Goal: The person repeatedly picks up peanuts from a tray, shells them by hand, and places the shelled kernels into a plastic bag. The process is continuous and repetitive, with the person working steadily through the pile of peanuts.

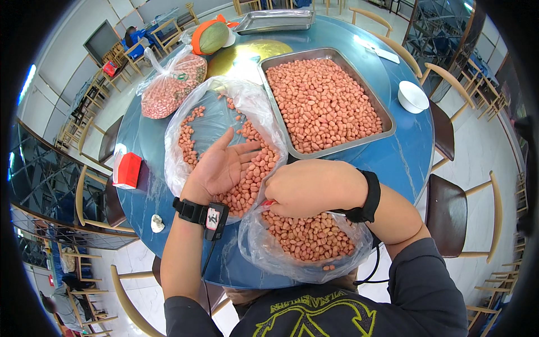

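My left hand (225, 166) lies palm up with spread fingers, its fingertips against peanuts (250, 181) in a wide, opened clear plastic bag (177, 126). The palm shows no peanut in it. My right hand (290, 189) is curled over the near right rim of that bag, above a second opened plastic bag (273, 265) of peanuts at the table's near edge. A small red thing (268, 203) shows under its curled fingers; whether the hand grips it or the bag's edge, I cannot tell. A steel tray (337, 151) heaped with peanuts lies beyond my right hand.
A tied bag of peanuts (168, 90), a green melon (213, 38) and another metal tray (273, 25) stand towards the back. A white bowl (413, 97) is at the right, a red box (127, 170) and crumpled tissue (157, 223) at the left. Chairs surround the round table (404, 156).
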Demonstrator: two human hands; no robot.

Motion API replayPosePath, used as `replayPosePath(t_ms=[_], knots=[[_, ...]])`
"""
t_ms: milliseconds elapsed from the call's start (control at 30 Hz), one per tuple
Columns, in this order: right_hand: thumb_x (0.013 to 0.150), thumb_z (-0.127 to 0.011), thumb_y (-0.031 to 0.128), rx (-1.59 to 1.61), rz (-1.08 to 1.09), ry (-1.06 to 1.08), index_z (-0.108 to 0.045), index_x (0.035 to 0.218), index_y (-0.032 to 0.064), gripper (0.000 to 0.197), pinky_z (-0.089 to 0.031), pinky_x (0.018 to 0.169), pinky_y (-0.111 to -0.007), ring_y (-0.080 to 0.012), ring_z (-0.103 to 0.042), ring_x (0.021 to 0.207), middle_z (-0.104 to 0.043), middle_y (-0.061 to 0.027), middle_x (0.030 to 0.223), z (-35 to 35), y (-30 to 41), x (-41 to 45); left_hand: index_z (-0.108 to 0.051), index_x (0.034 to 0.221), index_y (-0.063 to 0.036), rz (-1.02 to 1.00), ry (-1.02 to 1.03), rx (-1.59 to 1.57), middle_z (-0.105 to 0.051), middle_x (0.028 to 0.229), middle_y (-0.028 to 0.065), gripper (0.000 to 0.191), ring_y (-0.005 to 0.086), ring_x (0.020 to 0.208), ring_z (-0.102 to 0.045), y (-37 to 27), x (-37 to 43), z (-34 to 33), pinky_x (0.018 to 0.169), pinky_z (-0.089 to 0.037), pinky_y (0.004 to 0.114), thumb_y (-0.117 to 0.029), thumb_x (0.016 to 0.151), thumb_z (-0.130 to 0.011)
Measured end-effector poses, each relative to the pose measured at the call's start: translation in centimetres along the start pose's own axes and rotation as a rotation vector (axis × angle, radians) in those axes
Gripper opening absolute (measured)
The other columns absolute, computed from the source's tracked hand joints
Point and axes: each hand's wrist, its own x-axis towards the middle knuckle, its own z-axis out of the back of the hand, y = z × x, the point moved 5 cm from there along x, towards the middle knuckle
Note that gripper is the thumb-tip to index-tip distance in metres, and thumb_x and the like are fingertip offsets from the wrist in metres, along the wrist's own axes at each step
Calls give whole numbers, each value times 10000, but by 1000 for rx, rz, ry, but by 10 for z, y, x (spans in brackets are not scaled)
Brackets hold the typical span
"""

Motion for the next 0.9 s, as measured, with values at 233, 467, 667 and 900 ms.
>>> replayPosePath(t_ms=[233, 467, 667, 900], knots=[[971, -636, 230, 29, 16, -21, -729, 855, -71, 336, -594, 766, -495, -426, -723, 823, -720, -242, 884, 2, 0, 0, -443, 1520, 103, -85, 26, -188, -661, 1320, 191, 751, 276, 1156, -690, 3, -3, -5, 1047, -582, 384, -552, 1159, -370], [911, -656, 209, 55, 14, -91, -748, 838, -40, 275, -593, 752, -499, -420, -727, 812, -726, -230, 843, -1, -4, 1, -433, 1506, 104, -318, 119, -462, -591, 1439, 266, 717, 370, 1282, -640, 2, -13, 9, 1160, -524, 464, -521, 1173, -320], [962, -640, 224, 68, -4, -67, -732, 852, -38, 299, -585, 780, -489, -406, -718, 873, -721, -202, 908, 3, -5, -3, -377, 1541, 96, -485, 147, -707, -465, 1576, 312, 740, 423, 1468, -492, 6, -24, 3, 1251, -429, 503, -539, 1172, -277], [1010, -633, 233, 47, 6, -105, -714, 962, 29, 224, -573, 788, -478, -377, -711, 908, -705, -164, 907, 29, -2, -1, -347, 1578, 87, -550, 89, -804, -433, 1626, 288, 762, 390, 1528, -439, 17, -27, -7, 1296, -363, 504, -552, 1168, -271]])
